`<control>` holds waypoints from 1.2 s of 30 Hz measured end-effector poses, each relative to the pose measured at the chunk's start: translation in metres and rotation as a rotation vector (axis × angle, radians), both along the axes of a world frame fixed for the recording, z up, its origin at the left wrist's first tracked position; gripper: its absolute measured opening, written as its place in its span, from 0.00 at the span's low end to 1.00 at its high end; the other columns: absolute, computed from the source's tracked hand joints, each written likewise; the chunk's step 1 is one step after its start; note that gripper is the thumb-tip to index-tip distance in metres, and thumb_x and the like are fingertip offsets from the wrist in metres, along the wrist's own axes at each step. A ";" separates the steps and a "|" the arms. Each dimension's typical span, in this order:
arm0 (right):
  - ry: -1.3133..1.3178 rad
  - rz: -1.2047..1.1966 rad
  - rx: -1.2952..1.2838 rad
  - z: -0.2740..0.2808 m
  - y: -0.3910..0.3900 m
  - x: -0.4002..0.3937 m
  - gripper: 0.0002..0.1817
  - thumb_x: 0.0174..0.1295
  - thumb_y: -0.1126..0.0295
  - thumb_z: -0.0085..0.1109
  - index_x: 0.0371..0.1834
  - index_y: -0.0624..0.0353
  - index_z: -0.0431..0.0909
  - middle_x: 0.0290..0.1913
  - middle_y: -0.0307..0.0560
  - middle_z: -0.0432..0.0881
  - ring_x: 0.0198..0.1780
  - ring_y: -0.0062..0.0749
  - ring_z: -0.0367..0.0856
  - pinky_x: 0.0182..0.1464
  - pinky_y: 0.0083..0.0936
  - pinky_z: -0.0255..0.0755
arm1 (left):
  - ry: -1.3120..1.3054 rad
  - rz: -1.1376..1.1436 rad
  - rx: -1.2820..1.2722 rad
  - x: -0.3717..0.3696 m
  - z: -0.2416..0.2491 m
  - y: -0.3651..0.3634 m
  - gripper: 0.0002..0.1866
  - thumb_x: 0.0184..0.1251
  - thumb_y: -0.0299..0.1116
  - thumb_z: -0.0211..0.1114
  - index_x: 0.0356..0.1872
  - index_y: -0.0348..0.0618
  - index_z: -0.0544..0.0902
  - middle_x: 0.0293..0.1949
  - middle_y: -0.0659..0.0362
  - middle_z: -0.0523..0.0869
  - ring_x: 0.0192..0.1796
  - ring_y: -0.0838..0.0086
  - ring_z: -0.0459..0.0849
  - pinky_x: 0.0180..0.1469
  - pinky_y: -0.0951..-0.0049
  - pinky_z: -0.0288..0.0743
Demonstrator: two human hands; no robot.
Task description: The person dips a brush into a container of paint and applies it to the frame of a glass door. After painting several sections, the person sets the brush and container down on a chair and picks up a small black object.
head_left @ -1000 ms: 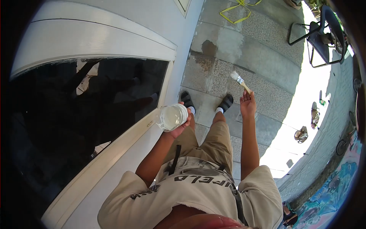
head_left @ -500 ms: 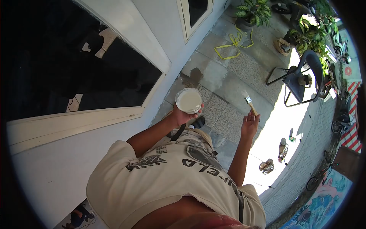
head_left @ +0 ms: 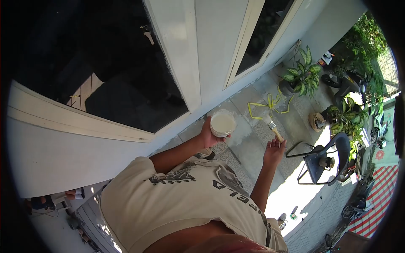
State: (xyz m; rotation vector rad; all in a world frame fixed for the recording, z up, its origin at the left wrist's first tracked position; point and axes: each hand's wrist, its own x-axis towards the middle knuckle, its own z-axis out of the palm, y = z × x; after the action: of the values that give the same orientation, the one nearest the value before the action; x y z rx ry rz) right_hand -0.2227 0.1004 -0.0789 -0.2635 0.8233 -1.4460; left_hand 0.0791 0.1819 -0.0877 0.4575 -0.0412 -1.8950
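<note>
With a white wall [head_left: 216, 50] at twelve o'clock, we are wrapping the fingers of our left hand [head_left: 208, 137] around an open tub [head_left: 222, 122] near centre and pinching a brush [head_left: 274, 128] at three o'clock in our right hand [head_left: 274, 152], perhaps risking a spill by tilting the tub.

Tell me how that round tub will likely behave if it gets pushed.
The tub looks open, with pale contents showing, so a hard push could well slosh or spill them. Its round shape suggests it might roll if it landed on its side. The left grip supports it alone, so it is probably not very heavy.
</note>
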 end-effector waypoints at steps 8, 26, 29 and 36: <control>-0.032 0.123 -0.045 -0.001 -0.098 0.015 0.16 0.72 0.54 0.55 0.48 0.55 0.78 0.42 0.40 0.82 0.40 0.23 0.78 0.43 0.22 0.73 | -0.106 0.221 -0.004 0.012 0.017 -0.038 0.38 0.69 0.70 0.37 0.63 0.51 0.74 0.49 0.47 0.84 0.41 0.57 0.86 0.32 0.64 0.78; 0.100 0.628 -0.134 0.047 -0.311 0.038 0.17 0.72 0.55 0.56 0.53 0.55 0.78 0.42 0.37 0.84 0.37 0.19 0.75 0.40 0.21 0.68 | -0.071 0.857 0.047 -0.109 0.033 -0.095 0.38 0.68 0.71 0.38 0.66 0.56 0.73 0.50 0.48 0.84 0.41 0.57 0.85 0.32 0.65 0.76; 0.070 0.758 -0.153 0.036 -0.324 0.051 0.17 0.72 0.55 0.56 0.53 0.55 0.78 0.41 0.37 0.83 0.37 0.18 0.74 0.41 0.21 0.68 | -0.060 0.919 0.083 -0.129 0.032 -0.091 0.39 0.67 0.72 0.37 0.66 0.56 0.73 0.51 0.47 0.84 0.41 0.57 0.86 0.31 0.65 0.76; 0.055 1.001 -0.103 0.022 -0.299 0.091 0.18 0.72 0.53 0.55 0.54 0.53 0.78 0.40 0.33 0.82 0.39 0.18 0.72 0.45 0.22 0.65 | -0.021 1.104 0.006 -0.168 0.034 -0.061 0.39 0.67 0.72 0.36 0.66 0.56 0.72 0.51 0.47 0.84 0.40 0.56 0.86 0.31 0.62 0.78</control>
State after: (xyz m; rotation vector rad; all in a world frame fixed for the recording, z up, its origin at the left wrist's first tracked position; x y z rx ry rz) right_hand -0.1312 -0.1990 -0.0570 -0.6824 0.5208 -0.5359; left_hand -0.0885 0.1206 -0.0534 0.3811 0.1737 -0.8044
